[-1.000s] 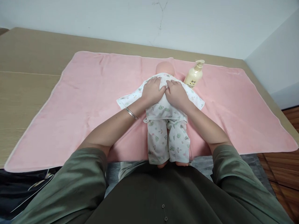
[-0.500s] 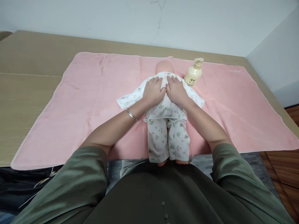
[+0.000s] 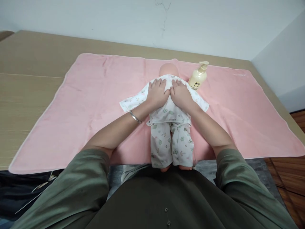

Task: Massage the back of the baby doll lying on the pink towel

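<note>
A baby doll (image 3: 169, 114) in white patterned pyjamas lies on a pink cloth (image 3: 100, 95), its head away from me and its feet near my body. My left hand (image 3: 158, 94) rests flat on the left side of its upper back, fingers spread and pointing away. On the right side of the upper back lies my right hand (image 3: 181, 95), also flat with its fingers stretched out. The two thumbs nearly meet in the middle. Neither hand grips anything. A cream pump bottle (image 3: 198, 76) stands on the cloth beside the doll's right-hand sleeve.
The cloth covers much of a tan table (image 3: 33, 63), which stands against a white wall (image 3: 119, 25). Dark items (image 3: 21, 194) lie below the table's front edge at the lower left. Wooden flooring (image 3: 293, 184) shows at the lower right.
The view has shifted very slightly. Both hands stay on the doll's upper back, with the fingers of my left hand a little more spread.
</note>
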### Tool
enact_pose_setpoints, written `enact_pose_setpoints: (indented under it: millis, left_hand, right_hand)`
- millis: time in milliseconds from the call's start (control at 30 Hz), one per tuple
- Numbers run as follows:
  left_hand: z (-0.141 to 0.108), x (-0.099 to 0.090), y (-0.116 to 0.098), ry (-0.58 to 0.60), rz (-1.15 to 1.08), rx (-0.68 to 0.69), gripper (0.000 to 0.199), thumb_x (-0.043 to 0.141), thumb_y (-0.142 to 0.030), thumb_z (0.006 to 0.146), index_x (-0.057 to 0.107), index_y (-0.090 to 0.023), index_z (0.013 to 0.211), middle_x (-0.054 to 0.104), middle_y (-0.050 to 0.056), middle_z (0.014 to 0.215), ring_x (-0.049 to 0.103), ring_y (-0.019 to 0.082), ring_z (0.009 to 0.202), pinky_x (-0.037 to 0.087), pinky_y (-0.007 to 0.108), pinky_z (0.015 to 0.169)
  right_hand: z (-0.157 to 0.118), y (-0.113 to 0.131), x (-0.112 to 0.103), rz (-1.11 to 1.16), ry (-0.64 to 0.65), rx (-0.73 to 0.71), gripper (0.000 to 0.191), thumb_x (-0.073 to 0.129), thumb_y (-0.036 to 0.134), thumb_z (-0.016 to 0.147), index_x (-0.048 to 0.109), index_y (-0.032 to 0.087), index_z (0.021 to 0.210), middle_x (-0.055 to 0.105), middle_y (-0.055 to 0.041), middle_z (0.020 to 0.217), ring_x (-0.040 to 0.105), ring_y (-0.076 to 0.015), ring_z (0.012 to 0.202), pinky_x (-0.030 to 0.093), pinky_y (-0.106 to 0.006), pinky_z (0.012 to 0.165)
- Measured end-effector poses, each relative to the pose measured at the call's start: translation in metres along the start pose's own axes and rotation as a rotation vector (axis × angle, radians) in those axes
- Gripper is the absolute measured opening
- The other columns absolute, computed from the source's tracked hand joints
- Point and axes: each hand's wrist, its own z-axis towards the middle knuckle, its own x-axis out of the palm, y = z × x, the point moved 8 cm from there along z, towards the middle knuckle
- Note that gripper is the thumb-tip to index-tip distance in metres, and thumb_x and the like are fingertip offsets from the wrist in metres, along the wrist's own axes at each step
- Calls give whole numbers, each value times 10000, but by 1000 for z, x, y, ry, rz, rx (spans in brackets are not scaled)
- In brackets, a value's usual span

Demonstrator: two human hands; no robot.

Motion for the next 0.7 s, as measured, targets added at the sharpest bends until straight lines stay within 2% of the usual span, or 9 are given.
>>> enact_pose_setpoints:
  millis: [67, 167, 267, 333, 400, 467, 567, 700]
  left_hand:
    - [5, 1, 8, -3, -45, -24, 561, 441, -306, 906, 483, -101, 1427, 459, 172, 1526, 337, 330, 1488, 198, 543, 1277]
    - [6, 0, 15, -98, -102, -8, 523, 421, -301, 904, 524, -129, 1388, 493, 145, 1507, 383, 300, 1465, 213, 516, 1279]
    - [0, -1, 16, -188, -151, 33, 475, 384, -307, 928, 552, -157, 1346, 553, 117, 1457, 447, 266, 1414, 270, 482, 1256]
    - [-4, -2, 16, -224, -172, 42, 457, 373, -309, 940, 558, -156, 1329, 575, 113, 1432, 474, 244, 1388, 297, 445, 1245]
    - [-5, -2, 17, -234, -177, 36, 453, 363, -305, 946, 554, -144, 1324, 573, 125, 1430, 481, 238, 1382, 301, 434, 1244]
    - [-4, -2, 17, -231, -177, 34, 453, 352, -305, 953, 547, -138, 1326, 571, 133, 1429, 482, 239, 1381, 302, 433, 1244]
    - [-3, -1, 18, -237, -182, 38, 449, 337, -303, 965, 549, -139, 1325, 578, 131, 1419, 492, 229, 1370, 321, 415, 1234]
    - [-4, -1, 20, -260, -190, 48, 448, 314, -311, 983, 573, -140, 1306, 598, 120, 1394, 515, 218, 1346, 357, 390, 1210]
  right_hand:
    - [-10, 11, 1, -48, -24, -26, 541, 314, 183, 981, 397, -28, 1473, 427, -293, 1505, 402, -395, 1424, 334, -575, 1157]
    - [-18, 21, 2, -60, -46, -71, 541, 301, 170, 973, 405, -30, 1464, 399, -316, 1513, 368, -407, 1443, 347, -590, 1140]
    - [-11, 13, -1, 6, -72, -89, 515, 300, 168, 959, 482, 21, 1417, 466, -263, 1487, 417, -363, 1418, 372, -569, 1134]
    - [-3, 2, -6, 60, -139, -76, 498, 311, 176, 950, 518, 81, 1393, 507, -201, 1476, 438, -320, 1408, 348, -565, 1158]
    - [2, -5, -9, 85, -200, -83, 490, 319, 194, 954, 517, 136, 1398, 482, -151, 1512, 394, -295, 1444, 277, -590, 1196]
    - [3, -3, -5, 87, -182, -105, 483, 331, 221, 964, 503, 146, 1408, 428, -142, 1554, 333, -301, 1482, 233, -613, 1207]
    - [-2, 4, 3, 109, -90, -100, 509, 343, 255, 972, 447, 113, 1450, 372, -172, 1583, 288, -321, 1503, 242, -616, 1203]
    - [-12, 15, -7, 136, -149, -128, 554, 329, 241, 961, 356, 142, 1505, 284, -137, 1631, 199, -285, 1541, 219, -586, 1229]
